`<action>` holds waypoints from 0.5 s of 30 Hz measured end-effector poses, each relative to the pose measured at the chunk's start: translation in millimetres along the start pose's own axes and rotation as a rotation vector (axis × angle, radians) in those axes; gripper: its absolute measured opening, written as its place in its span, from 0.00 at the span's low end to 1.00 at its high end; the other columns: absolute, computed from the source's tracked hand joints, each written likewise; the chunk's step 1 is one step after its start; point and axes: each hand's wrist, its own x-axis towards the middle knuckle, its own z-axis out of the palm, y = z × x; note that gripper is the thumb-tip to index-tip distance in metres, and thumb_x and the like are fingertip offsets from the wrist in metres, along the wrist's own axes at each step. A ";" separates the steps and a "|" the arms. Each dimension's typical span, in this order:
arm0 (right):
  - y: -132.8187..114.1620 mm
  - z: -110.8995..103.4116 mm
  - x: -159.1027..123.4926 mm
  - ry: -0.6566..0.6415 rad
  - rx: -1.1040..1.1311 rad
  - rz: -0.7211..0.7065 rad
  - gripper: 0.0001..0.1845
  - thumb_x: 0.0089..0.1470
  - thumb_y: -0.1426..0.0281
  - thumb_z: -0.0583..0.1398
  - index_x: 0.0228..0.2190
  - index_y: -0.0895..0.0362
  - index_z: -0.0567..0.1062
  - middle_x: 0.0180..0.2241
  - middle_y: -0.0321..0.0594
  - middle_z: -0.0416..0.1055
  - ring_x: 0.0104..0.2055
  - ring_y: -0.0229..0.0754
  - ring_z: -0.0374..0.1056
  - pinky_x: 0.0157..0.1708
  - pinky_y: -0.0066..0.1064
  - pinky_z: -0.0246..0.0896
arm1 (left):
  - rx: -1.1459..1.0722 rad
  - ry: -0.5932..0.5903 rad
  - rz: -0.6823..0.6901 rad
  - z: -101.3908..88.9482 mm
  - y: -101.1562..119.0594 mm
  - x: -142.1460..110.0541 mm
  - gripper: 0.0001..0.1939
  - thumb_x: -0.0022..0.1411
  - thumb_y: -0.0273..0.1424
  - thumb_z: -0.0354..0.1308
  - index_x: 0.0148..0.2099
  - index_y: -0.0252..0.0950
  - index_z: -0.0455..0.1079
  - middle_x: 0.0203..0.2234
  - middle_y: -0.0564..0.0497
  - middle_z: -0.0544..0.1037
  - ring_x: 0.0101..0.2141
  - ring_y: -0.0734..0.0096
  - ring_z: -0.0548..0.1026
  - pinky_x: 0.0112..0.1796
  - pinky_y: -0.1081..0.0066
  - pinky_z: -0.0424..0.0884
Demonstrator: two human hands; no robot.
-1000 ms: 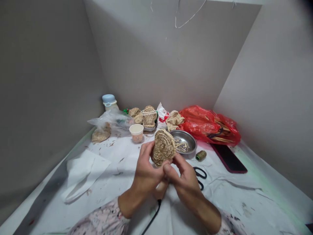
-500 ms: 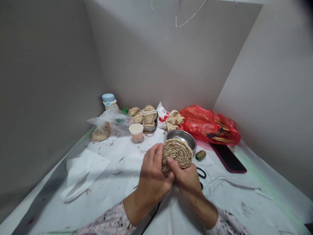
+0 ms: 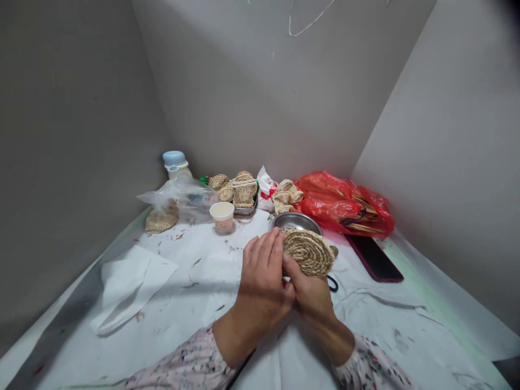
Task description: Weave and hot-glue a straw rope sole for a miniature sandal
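Observation:
A round coaster of coiled straw cord (image 3: 309, 252) is held up in front of me, its spiral face toward me. My left hand (image 3: 264, 271) grips its left edge, fingers bent over the rim. From below, my right hand (image 3: 311, 292) clasps it with the thumb against the lower left of the face; the other fingers are hidden behind it. Just beyond the coaster stands a metal bowl (image 3: 296, 221), partly covered by it. A black scissors handle (image 3: 333, 284) shows at the right of my right hand. The thread spool (image 3: 334, 251) is mostly hidden behind the coaster.
Woven straw pieces (image 3: 244, 189) stand at the back beside a red plastic bag (image 3: 325, 195). A paper cup (image 3: 222, 218), a clear plastic bag (image 3: 179, 195) and a blue-lidded bottle (image 3: 174, 165) are at the left. A phone (image 3: 376, 260) lies right, folded white cloth (image 3: 130, 287) left.
The coaster has shifted right and tilted, now covering most of the spool. My left hand has moved slightly right with it. The whole view has shifted a little.

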 end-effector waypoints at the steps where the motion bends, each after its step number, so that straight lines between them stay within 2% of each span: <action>1: -0.6 0.4 0.0 -0.002 0.016 -0.004 0.20 0.48 0.60 0.67 0.40 0.60 0.79 0.45 0.48 0.79 0.44 0.48 0.76 0.48 0.39 0.71 | 0.004 0.009 0.005 1.1 -0.6 -1.3 0.34 0.50 0.25 0.55 0.61 0.26 0.56 0.56 0.27 0.69 0.57 0.46 0.67 0.56 0.46 0.61; 15: 8.0 1.1 -0.9 -0.084 0.112 -0.048 0.11 0.52 0.65 0.66 0.38 0.56 0.80 0.39 0.40 0.82 0.42 0.43 0.77 0.46 0.34 0.71 | -0.005 0.029 0.045 6.2 -7.0 -9.5 0.30 0.54 0.24 0.53 0.59 0.21 0.58 0.55 0.25 0.71 0.57 0.50 0.68 0.57 0.48 0.63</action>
